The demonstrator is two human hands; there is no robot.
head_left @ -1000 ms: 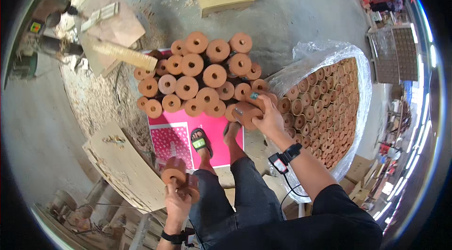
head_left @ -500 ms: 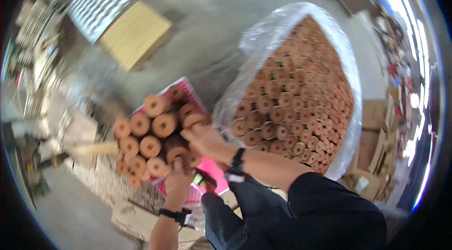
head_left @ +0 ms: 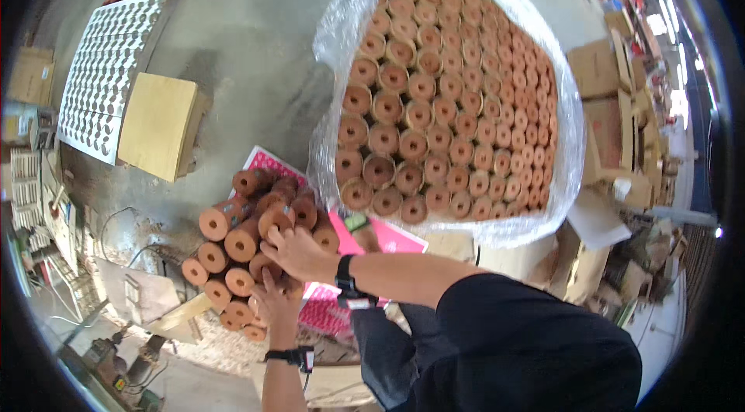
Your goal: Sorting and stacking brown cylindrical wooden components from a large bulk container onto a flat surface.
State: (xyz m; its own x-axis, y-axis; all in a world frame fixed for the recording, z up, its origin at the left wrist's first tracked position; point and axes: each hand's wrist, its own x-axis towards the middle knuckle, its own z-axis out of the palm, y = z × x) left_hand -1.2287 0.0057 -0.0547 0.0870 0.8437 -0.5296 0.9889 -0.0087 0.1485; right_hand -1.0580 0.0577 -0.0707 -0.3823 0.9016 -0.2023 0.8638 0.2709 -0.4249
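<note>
Beside the wrapped stack lies a pile of reddish-brown cylinders [head_left: 240,241], each with a round hole in its end. My right hand [head_left: 299,254] has its fingers curled at the lower edge of a cylinder [head_left: 277,218] on top of the pile. Just below it, my left hand [head_left: 275,307] is closed on another cylinder [head_left: 265,263], partly hidden by both hands. Both wrists wear black straps. Pink-and-white patterned sheeting [head_left: 330,311] shows under and around the pile.
A large stack of similar cylinders [head_left: 442,109], edged with clear plastic wrap [head_left: 330,86], stands ahead to the right. At the left are a yellowish board stack [head_left: 159,125] and a silvery dimpled sheet [head_left: 112,74]. Cardboard boxes [head_left: 609,125] line the right side. A shoe [head_left: 358,224] rests on pink sheeting.
The view has turned, so the wrapped stack sits higher and the pile's top further left. Both hands stay at the pile, closer together in the picture.
</note>
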